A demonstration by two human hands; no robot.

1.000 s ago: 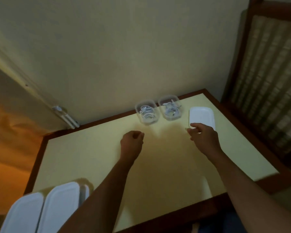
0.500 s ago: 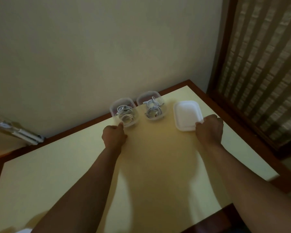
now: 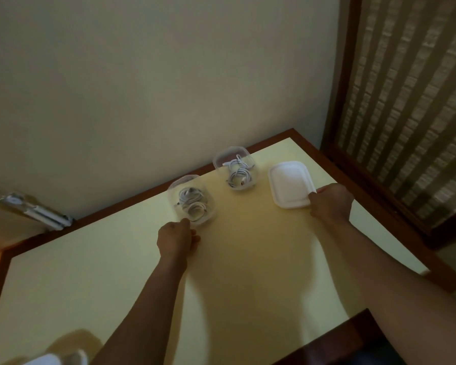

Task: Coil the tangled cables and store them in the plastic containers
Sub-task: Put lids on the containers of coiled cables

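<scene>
Two clear plastic containers stand near the far edge of the yellow table [image 3: 248, 272]. The left container [image 3: 191, 200] holds a coiled white cable [image 3: 192, 202]; the right container [image 3: 234, 167] holds another white cable [image 3: 237, 173]. A white lid [image 3: 288, 183] lies flat to their right. My left hand [image 3: 175, 239] pinches the near rim of the left container. My right hand [image 3: 331, 202] grips the lid's near right corner.
A wall runs behind the table. A dark wooden frame with a woven panel [image 3: 406, 101] stands at the right. More white lids [image 3: 55, 359] show at the bottom left corner. A metal fitting [image 3: 34, 212] sits by the wall at left.
My left hand reached forward and took the left container's rim, and that container has slid toward me and to the left. My right hand shifted to the lid's near right corner.
</scene>
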